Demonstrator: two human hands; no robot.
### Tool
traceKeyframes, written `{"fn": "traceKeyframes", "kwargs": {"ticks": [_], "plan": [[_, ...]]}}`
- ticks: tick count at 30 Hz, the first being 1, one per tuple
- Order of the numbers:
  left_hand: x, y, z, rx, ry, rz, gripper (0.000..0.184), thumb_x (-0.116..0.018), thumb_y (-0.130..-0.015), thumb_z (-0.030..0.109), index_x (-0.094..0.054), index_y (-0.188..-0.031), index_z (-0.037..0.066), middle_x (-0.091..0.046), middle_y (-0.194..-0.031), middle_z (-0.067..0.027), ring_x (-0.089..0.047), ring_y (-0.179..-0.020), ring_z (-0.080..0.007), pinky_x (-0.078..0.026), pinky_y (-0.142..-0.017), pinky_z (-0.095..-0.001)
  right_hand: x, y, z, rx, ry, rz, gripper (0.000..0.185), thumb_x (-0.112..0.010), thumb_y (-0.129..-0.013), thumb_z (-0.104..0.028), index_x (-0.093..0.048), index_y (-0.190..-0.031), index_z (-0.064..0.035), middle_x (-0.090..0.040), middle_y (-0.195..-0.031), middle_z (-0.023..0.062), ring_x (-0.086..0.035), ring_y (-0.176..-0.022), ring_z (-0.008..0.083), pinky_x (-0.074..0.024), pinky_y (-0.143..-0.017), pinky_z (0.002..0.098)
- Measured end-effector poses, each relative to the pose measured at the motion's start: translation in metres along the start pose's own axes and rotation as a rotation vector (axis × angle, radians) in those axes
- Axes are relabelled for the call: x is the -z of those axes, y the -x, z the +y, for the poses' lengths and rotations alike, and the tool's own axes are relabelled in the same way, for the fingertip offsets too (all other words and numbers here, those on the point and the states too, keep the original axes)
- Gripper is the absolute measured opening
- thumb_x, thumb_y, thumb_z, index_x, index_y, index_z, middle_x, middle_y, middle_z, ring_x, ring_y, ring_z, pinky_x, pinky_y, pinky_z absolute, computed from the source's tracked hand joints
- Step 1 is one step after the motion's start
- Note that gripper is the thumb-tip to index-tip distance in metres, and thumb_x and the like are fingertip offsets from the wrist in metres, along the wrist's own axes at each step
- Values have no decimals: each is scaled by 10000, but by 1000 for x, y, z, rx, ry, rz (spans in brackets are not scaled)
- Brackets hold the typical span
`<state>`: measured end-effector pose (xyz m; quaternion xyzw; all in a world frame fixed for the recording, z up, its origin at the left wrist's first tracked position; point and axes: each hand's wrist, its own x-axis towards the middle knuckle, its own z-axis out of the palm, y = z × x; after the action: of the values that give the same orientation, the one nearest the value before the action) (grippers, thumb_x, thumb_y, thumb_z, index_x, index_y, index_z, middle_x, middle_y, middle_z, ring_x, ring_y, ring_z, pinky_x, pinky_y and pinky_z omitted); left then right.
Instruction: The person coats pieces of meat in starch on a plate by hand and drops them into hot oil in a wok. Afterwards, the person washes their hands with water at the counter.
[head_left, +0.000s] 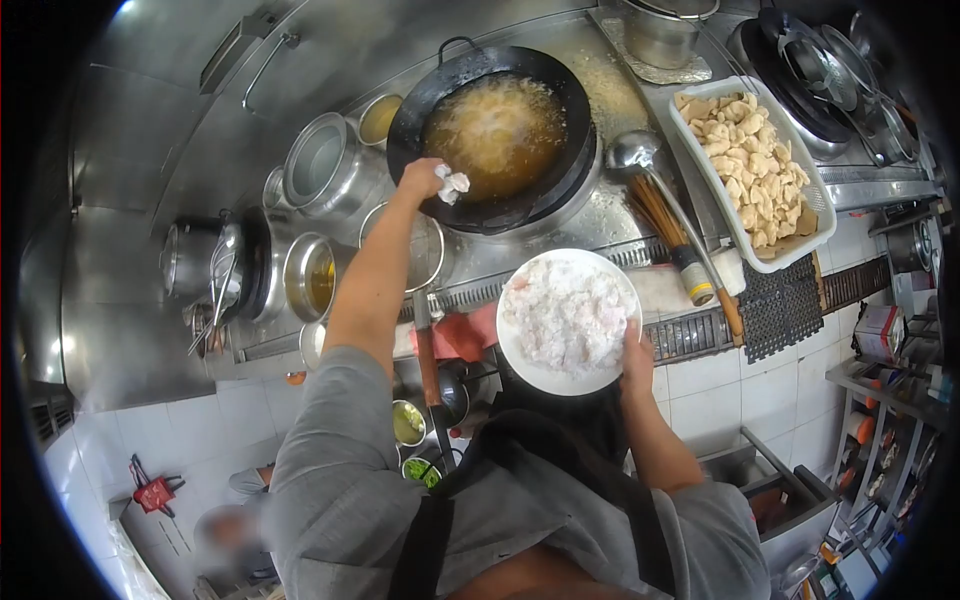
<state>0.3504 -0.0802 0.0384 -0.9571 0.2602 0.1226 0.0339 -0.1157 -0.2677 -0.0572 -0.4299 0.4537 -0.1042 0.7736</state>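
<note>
At the near left rim of a black wok, my left hand pinches a white, flour-coated piece of food. Bubbling golden oil fills the wok, with pale foam over much of its surface. My right hand grips the right edge of a white plate, held level in front of my body. Pieces thickly covered in white powder lie heaped on it; what is under the coating is mostly hidden.
A white basket of pale fried pieces stands to the right. Between it and the wok lie a ladle and a bamboo brush. Metal pots line the left side. Another person is at the lower left.
</note>
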Motion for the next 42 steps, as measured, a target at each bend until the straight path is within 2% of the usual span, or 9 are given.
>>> {"fn": "traceKeyframes", "kwargs": {"ticks": [7, 11, 15, 19, 23, 28, 34, 38, 42], "plan": [[60, -78, -26, 121, 40, 170, 426, -632, -717, 134, -618, -1142, 156, -636, -1106, -187, -600, -1062, -325, -472, -927, -413, -3, -1, -2, -22, 17, 17, 530, -557, -931, -418, -579, -1144, 66, -623, -1072, 120, -586, -931, 182, -475, -816, 312], [114, -99, -30, -9, 42, 647, 454, -630, -715, 96, -590, -1167, 113, -589, -1134, -242, -574, -1053, -393, -471, -899, -452, -7, 11, -21, -85, 77, 2, 520, -528, -946, -411, -598, -1165, 55, -638, -1065, 122, -579, -930, 164, -460, -818, 295], [190, -15, 28, -205, 126, 835, 455, -668, -740, 166, -605, -1189, 119, -660, -1021, -188, -633, -977, -330, -488, -876, -400, -8, 6, -10, 5, 69, 49, 544, -527, -943, -429, -596, -1164, 63, -644, -1066, 132, -579, -948, 179, -457, -839, 306], [213, 107, 92, -299, 411, 767, 390, -655, -755, 127, -622, -1138, 63, -654, -1040, -185, -647, -932, -315, -505, -841, -370, 1, 0, 1, 72, 186, 9, 625, -478, -939, -493, -598, -1124, 92, -649, -1049, 185, -582, -948, 236, -444, -864, 350], [130, 167, 112, -454, 229, 344, 456, -704, -746, 123, -615, -1193, 99, -662, -1104, -132, -649, -936, -260, -503, -846, -355, 1, -7, 3, 52, 194, 74, 627, -493, -936, -477, -588, -1131, 111, -640, -1081, 186, -587, -982, 234, -441, -872, 339], [-17, 225, 164, -584, 336, -169, 520, -664, -721, 116, -568, -1231, 89, -545, -1261, -186, -521, -1168, -347, -412, -1012, -392, -6, 3, -6, 35, 89, 54, 612, -526, -928, -460, -576, -1186, 93, -630, -1116, 182, -587, -1001, 221, -441, -884, 324], [-75, 242, 214, -516, 238, 121, 494, -646, -714, 154, -582, -1203, 118, -544, -1244, -210, -534, -1108, -377, -430, -973, -418, -5, -8, 5, 44, 80, 69, 608, -531, -924, -457, -573, -1200, 84, -626, -1139, 187, -585, -1025, 226, -437, -899, 323], [-80, 209, 175, -463, 490, 131, 366, -641, -709, 176, -635, -1070, 113, -657, -914, -174, -632, -862, -353, -505, -799, -398, -3, -13, 11, 100, 32, 42, 588, -532, -924, -443, -574, -1215, 66, -626, -1153, 180, -582, -1039, 226, -431, -917, 324], [-39, 219, 167, -391, 432, -129, 438, -685, -690, 216, -617, -1105, 95, -643, -1017, -183, -616, -974, -335, -489, -856, -388, -1, -16, 13, 110, 51, 15, 621, -548, -927, -438, -533, -1233, 103, -617, -1148, 174, -589, -1015, 218, -452, -885, 320]]}}
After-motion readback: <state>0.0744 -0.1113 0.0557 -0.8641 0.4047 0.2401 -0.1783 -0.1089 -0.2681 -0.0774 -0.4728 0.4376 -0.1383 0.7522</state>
